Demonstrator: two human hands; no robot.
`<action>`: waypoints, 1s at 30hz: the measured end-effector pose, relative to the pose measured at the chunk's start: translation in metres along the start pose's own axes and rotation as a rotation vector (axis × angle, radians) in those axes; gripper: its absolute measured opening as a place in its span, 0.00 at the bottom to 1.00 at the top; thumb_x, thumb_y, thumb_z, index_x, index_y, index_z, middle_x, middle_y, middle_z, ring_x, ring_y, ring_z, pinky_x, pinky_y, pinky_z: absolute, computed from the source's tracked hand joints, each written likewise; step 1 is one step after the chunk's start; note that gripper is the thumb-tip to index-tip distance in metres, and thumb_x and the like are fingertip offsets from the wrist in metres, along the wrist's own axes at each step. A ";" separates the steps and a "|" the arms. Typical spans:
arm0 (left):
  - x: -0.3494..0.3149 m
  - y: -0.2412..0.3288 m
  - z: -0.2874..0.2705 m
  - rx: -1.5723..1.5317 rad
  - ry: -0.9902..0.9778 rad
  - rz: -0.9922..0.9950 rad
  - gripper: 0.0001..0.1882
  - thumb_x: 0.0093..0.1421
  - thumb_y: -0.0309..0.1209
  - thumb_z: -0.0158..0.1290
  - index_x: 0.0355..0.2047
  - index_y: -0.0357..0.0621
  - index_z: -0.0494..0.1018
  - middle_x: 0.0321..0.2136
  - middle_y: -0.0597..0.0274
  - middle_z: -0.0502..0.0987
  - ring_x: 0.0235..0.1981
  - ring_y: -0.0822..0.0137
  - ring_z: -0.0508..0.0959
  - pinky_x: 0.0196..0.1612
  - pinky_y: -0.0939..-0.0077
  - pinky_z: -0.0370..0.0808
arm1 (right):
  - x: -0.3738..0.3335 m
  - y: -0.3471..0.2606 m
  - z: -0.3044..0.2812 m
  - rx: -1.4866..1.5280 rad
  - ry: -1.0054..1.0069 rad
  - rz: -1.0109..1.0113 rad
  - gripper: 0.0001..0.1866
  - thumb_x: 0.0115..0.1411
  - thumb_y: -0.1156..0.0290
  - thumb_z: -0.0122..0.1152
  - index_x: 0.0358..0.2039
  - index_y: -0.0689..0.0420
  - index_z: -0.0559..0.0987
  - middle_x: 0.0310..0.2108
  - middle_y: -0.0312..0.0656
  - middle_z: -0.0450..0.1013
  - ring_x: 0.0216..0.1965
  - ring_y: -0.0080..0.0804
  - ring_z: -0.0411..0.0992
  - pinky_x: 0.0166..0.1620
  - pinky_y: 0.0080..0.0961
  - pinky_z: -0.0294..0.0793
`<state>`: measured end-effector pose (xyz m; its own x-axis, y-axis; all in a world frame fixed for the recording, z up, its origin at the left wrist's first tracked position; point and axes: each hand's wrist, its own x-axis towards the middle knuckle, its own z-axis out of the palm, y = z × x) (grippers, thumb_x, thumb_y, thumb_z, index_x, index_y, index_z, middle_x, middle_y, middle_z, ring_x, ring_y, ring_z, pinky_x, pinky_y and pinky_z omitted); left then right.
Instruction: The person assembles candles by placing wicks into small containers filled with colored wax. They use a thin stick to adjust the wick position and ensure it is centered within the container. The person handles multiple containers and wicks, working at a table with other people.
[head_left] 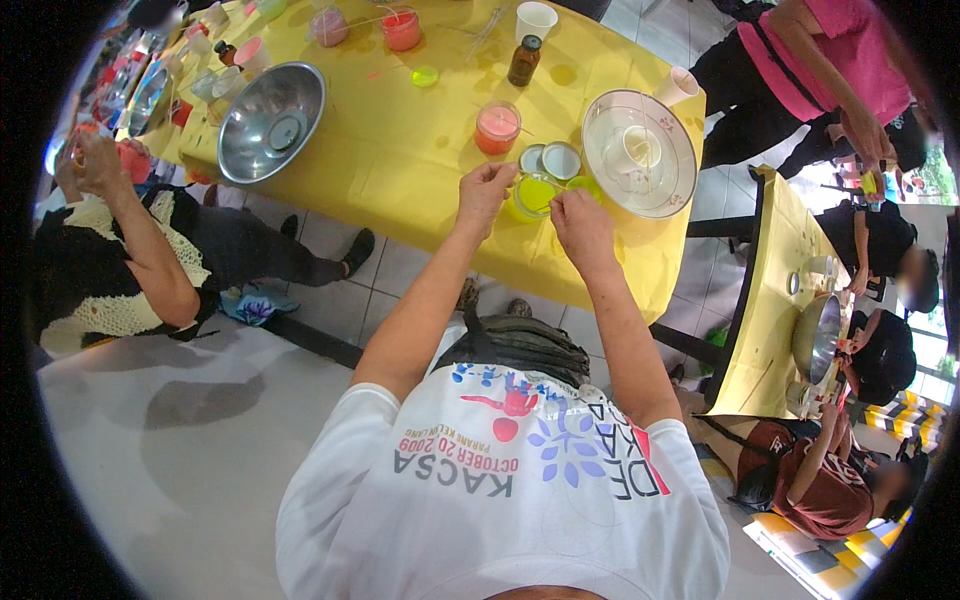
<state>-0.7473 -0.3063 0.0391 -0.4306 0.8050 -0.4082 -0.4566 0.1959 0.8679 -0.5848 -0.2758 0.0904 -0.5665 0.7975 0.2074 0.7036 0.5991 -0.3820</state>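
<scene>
Just in front of me on the yellow-covered table stands a small glass jar with bright yellow-green contents. My left hand is at its left side, fingertips pinched together near the rim. On the other side, my right hand has its fingers closed close to the right edge of the jar. What either pinch holds is too small to make out. Behind my right fingers shows a yellow-green patch. Two round metal lids lie just beyond the jar. Farther back is a glass jar with red-pink contents.
To the right sits a white flower-rimmed basin with a paper cup inside. A brown bottle and a white cup stand farther back. A steel bowl is at left. Other people stand on both sides.
</scene>
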 end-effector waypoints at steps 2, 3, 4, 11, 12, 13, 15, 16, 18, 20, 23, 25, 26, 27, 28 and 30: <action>-0.001 0.001 0.002 -0.002 -0.002 0.006 0.13 0.53 0.37 0.60 0.31 0.41 0.75 0.23 0.69 0.72 0.20 0.79 0.68 0.25 0.86 0.65 | 0.001 0.000 -0.003 0.006 -0.035 0.006 0.08 0.54 0.66 0.57 0.25 0.57 0.73 0.26 0.46 0.70 0.28 0.46 0.71 0.30 0.39 0.71; -0.002 0.002 0.003 -0.004 -0.003 0.009 0.13 0.53 0.37 0.60 0.31 0.41 0.75 0.23 0.69 0.72 0.20 0.79 0.68 0.25 0.86 0.65 | 0.002 -0.001 -0.004 0.017 -0.050 -0.010 0.08 0.54 0.66 0.57 0.25 0.57 0.73 0.26 0.46 0.69 0.28 0.46 0.71 0.29 0.39 0.71; -0.001 0.002 0.003 0.006 -0.007 0.014 0.13 0.53 0.38 0.60 0.32 0.41 0.75 0.23 0.69 0.73 0.21 0.79 0.68 0.25 0.86 0.66 | 0.002 -0.001 -0.005 0.027 -0.065 -0.025 0.08 0.54 0.66 0.57 0.26 0.57 0.73 0.26 0.46 0.69 0.28 0.46 0.71 0.29 0.39 0.71; -0.002 0.002 0.002 0.012 -0.003 0.023 0.12 0.54 0.37 0.60 0.33 0.43 0.76 0.24 0.69 0.73 0.21 0.78 0.69 0.26 0.85 0.66 | 0.001 0.001 0.000 -0.039 0.000 0.022 0.08 0.53 0.67 0.57 0.22 0.57 0.71 0.24 0.45 0.69 0.26 0.45 0.71 0.28 0.39 0.70; -0.002 0.002 0.002 0.006 0.002 0.024 0.12 0.54 0.37 0.60 0.33 0.43 0.76 0.24 0.69 0.74 0.21 0.78 0.69 0.26 0.85 0.67 | 0.003 -0.001 0.001 -0.051 0.023 0.030 0.08 0.53 0.68 0.57 0.22 0.57 0.71 0.23 0.44 0.68 0.26 0.45 0.71 0.28 0.39 0.70; -0.002 0.003 0.003 0.006 0.014 0.022 0.12 0.54 0.36 0.60 0.34 0.43 0.76 0.25 0.69 0.74 0.21 0.78 0.69 0.26 0.85 0.67 | 0.004 -0.002 0.001 -0.063 0.047 0.040 0.08 0.53 0.68 0.57 0.21 0.56 0.70 0.23 0.44 0.68 0.25 0.45 0.71 0.28 0.39 0.70; -0.002 0.003 0.005 0.005 0.038 0.020 0.12 0.54 0.36 0.60 0.34 0.43 0.76 0.25 0.69 0.74 0.21 0.78 0.69 0.26 0.85 0.67 | 0.006 0.002 0.010 -0.049 0.120 0.046 0.08 0.53 0.68 0.57 0.22 0.56 0.71 0.22 0.44 0.68 0.25 0.45 0.71 0.27 0.40 0.70; -0.002 0.003 0.005 -0.004 0.041 0.020 0.11 0.54 0.36 0.60 0.34 0.43 0.76 0.25 0.69 0.74 0.21 0.78 0.69 0.26 0.85 0.67 | 0.008 0.002 0.013 -0.040 0.156 0.046 0.08 0.53 0.68 0.57 0.22 0.56 0.71 0.22 0.44 0.69 0.25 0.45 0.71 0.27 0.40 0.69; -0.002 0.000 0.005 -0.021 0.047 0.022 0.11 0.54 0.35 0.60 0.34 0.43 0.76 0.25 0.69 0.74 0.22 0.78 0.69 0.26 0.85 0.67 | 0.009 0.000 0.017 0.026 0.163 0.061 0.08 0.53 0.68 0.57 0.22 0.56 0.72 0.23 0.45 0.70 0.26 0.45 0.71 0.27 0.39 0.69; -0.001 -0.003 0.006 -0.035 0.061 0.027 0.12 0.54 0.35 0.60 0.35 0.43 0.76 0.25 0.69 0.74 0.21 0.78 0.69 0.26 0.85 0.67 | 0.008 -0.004 0.018 0.104 0.139 0.058 0.07 0.53 0.68 0.57 0.23 0.57 0.73 0.24 0.45 0.70 0.26 0.46 0.71 0.28 0.40 0.69; 0.000 -0.004 0.006 -0.021 0.058 0.032 0.12 0.54 0.35 0.59 0.34 0.40 0.77 0.26 0.69 0.75 0.25 0.78 0.71 0.28 0.83 0.69 | 0.002 -0.010 0.015 0.199 0.050 0.047 0.07 0.53 0.67 0.58 0.25 0.57 0.74 0.25 0.47 0.71 0.27 0.47 0.71 0.29 0.40 0.69; 0.000 -0.004 0.005 -0.016 0.050 0.034 0.12 0.54 0.35 0.59 0.34 0.39 0.77 0.27 0.69 0.76 0.26 0.78 0.72 0.30 0.82 0.70 | 0.000 -0.011 0.006 0.212 -0.019 0.061 0.07 0.53 0.68 0.58 0.25 0.58 0.74 0.25 0.47 0.70 0.28 0.48 0.71 0.30 0.41 0.70; 0.000 -0.004 0.005 -0.021 0.047 0.035 0.12 0.54 0.35 0.59 0.34 0.39 0.77 0.26 0.69 0.76 0.26 0.78 0.72 0.30 0.82 0.70 | 0.000 -0.006 0.005 0.204 -0.026 0.071 0.07 0.53 0.68 0.58 0.25 0.58 0.74 0.25 0.47 0.70 0.28 0.48 0.71 0.30 0.41 0.69; 0.000 -0.005 0.005 -0.026 0.044 0.035 0.12 0.54 0.35 0.59 0.34 0.39 0.77 0.26 0.69 0.76 0.26 0.78 0.72 0.29 0.82 0.70 | -0.001 0.000 0.004 0.197 -0.032 0.081 0.07 0.53 0.68 0.58 0.24 0.58 0.74 0.25 0.48 0.71 0.28 0.48 0.71 0.31 0.41 0.69; 0.000 -0.004 0.006 -0.025 0.044 0.037 0.12 0.54 0.35 0.60 0.34 0.40 0.77 0.26 0.69 0.75 0.25 0.79 0.71 0.28 0.83 0.69 | -0.001 0.005 0.003 0.189 -0.038 0.093 0.07 0.53 0.67 0.58 0.24 0.58 0.74 0.25 0.48 0.71 0.28 0.48 0.71 0.31 0.41 0.69; -0.002 -0.002 0.006 -0.024 0.045 0.040 0.12 0.54 0.35 0.60 0.35 0.42 0.76 0.25 0.70 0.74 0.21 0.79 0.69 0.25 0.85 0.66 | 0.006 0.010 0.003 0.139 0.024 0.098 0.07 0.53 0.68 0.58 0.24 0.57 0.74 0.25 0.47 0.71 0.28 0.47 0.71 0.30 0.41 0.69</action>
<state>-0.7406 -0.3046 0.0397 -0.4827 0.7859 -0.3864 -0.4570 0.1504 0.8767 -0.5818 -0.2654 0.0852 -0.4866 0.8541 0.1837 0.6881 0.5042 -0.5218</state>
